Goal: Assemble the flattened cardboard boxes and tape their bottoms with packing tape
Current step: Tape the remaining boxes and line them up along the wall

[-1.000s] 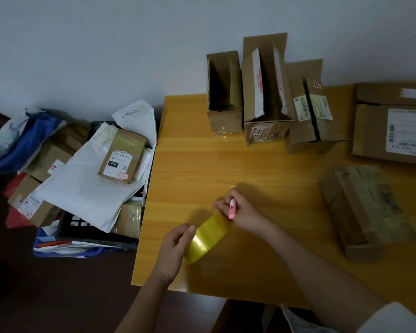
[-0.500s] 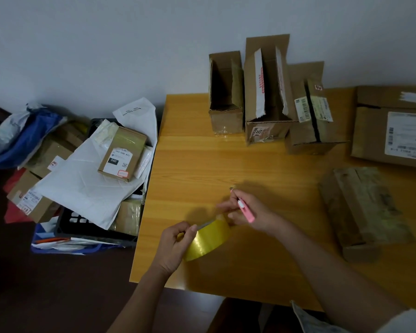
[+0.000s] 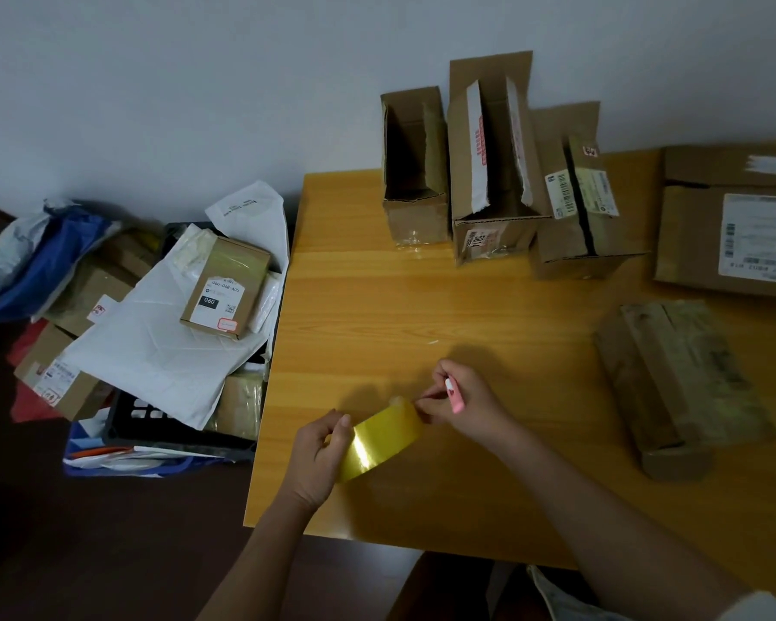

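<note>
Head view: above the near edge of the counter [image 3: 377, 307], the left hand [image 3: 319, 454] grips a yellow tape roll [image 3: 377, 441], the right hand [image 3: 460, 403] pinches its free end while clasping a pink pen [image 3: 452, 394], and open cardboard boxes [image 3: 493, 172] stand along the counter's far edge.

Left hand [image 3: 319, 454] grips tape roll [image 3: 379, 437] — right hand [image 3: 460, 403] pinches its end.

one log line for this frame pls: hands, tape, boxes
left hand: grips tape roll | right hand: holds pink cutter, pinches tape end | boxes: three upright at table back | step: starting tape
</note>
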The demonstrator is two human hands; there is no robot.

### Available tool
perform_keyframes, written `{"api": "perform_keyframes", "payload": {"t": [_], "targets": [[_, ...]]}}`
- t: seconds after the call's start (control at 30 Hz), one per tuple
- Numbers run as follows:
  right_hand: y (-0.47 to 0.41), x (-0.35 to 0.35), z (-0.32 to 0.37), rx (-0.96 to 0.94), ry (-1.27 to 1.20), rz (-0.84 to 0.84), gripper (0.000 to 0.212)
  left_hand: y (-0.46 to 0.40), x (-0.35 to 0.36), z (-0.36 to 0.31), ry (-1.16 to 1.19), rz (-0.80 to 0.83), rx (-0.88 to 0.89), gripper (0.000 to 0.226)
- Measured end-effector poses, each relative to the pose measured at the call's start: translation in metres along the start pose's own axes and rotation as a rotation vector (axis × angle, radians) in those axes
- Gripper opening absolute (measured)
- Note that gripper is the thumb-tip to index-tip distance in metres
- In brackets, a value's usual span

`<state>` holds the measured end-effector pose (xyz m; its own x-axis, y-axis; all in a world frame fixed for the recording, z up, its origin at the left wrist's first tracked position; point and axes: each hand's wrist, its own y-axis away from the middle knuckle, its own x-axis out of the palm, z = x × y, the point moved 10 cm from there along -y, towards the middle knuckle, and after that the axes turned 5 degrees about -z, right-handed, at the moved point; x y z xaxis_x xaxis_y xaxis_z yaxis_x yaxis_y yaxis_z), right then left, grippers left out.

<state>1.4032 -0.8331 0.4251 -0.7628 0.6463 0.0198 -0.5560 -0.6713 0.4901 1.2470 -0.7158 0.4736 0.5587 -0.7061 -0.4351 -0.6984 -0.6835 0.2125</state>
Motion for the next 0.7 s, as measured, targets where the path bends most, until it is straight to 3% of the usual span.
{"api": "perform_keyframes", "payload": {"t": [0.1,0.27,0.4,0.57,0.7], "targets": [[-0.001,0.003,-0.002,0.039,0.036,0.060,0.042,-0.004,0.000,0.002,0.015,-0.022,-0.085,0.045],[0.013,0.014,0.008,0.105,-0.059,0.263,0.037,0.009,0.003,0.041,0.488,-0.148,-0.658,0.050],[0.027,0.016,0.025,0.127,-0.145,0.412,0.034,0.012,0.014,0.039,0.772,-0.117,-0.723,0.052],[0.028,-0.006,0.044,0.143,-0.195,0.168,0.044,-0.008,0.014,0.027,0.699,-0.084,-0.699,0.050],[0.033,-0.023,0.060,0.075,-0.074,0.016,0.041,-0.003,0.036,0.006,0.674,-0.077,-0.709,0.038]]}}
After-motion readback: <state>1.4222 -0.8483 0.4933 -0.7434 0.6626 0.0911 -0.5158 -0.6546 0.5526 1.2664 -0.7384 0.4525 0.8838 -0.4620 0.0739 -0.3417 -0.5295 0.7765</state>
